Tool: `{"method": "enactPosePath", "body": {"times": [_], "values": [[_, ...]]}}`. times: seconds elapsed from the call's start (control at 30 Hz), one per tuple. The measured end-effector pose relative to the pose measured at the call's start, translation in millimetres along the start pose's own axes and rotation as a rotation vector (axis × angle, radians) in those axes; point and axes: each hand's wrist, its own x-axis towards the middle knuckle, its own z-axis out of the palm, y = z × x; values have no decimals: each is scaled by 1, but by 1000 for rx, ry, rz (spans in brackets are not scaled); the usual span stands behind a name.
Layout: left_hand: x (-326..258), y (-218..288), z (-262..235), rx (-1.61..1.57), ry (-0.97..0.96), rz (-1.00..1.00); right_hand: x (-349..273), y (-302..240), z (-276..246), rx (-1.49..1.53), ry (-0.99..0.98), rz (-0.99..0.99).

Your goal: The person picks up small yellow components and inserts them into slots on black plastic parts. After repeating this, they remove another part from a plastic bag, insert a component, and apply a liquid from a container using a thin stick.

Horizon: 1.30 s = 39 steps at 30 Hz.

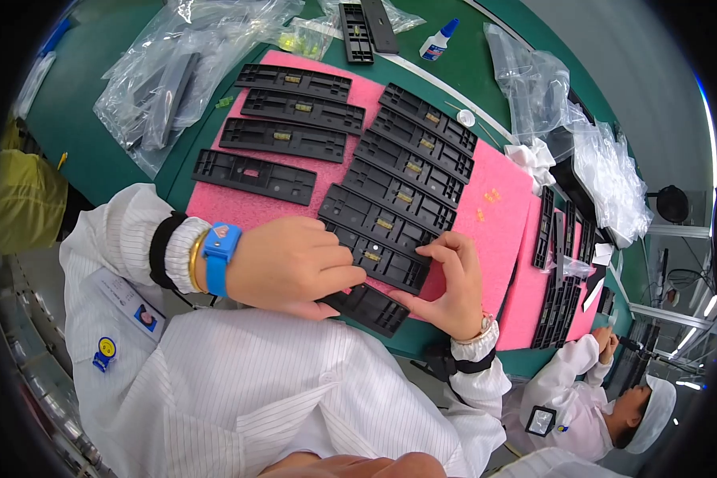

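My left hand (299, 263) is closed, its thumb and forefinger at the left end of the nearest black plastic panel (372, 309), which tilts over the front edge of the pink foam mat (486, 227). With bent fingers and thumb, my right hand (452, 288) spans the right end of the lowest black panel (398, 271) in the right-hand row. That panel has a small yellow-green piece (372, 256) in its middle slot. Beyond it, several similar panels (413, 169) lie side by side. A panel with a bare slot (255, 177) lies nearest in the left-hand group.
Clear plastic bags (155, 88) lie far left, more bags (605, 179) at right. A blue-capped glue bottle (440, 40) and a small white cap (465, 118) stand at the back. Small orange bits (490, 197) dot the mat. A co-worker (589, 406) sits at right beside more panels.
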Motion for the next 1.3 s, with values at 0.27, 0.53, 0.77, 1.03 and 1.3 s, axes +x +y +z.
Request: {"method": "enactPosePath", "body": {"times": [0.27, 0.53, 0.77, 1.03, 1.3], "values": [[4, -7, 25, 66, 36, 60, 4, 1, 0, -83, -1, 28], [0, -8, 26, 97, 11, -3, 2, 3, 6, -74, 14, 74], [2, -7, 26, 122, 41, -46, 3, 2, 4, -63, 14, 81], [2, -8, 23, 67, 15, -49, 0, 2, -5, 167, 158, 224], [0, -8, 22, 62, 19, -68, 90, 43, -46, 17, 189, 222]]}}
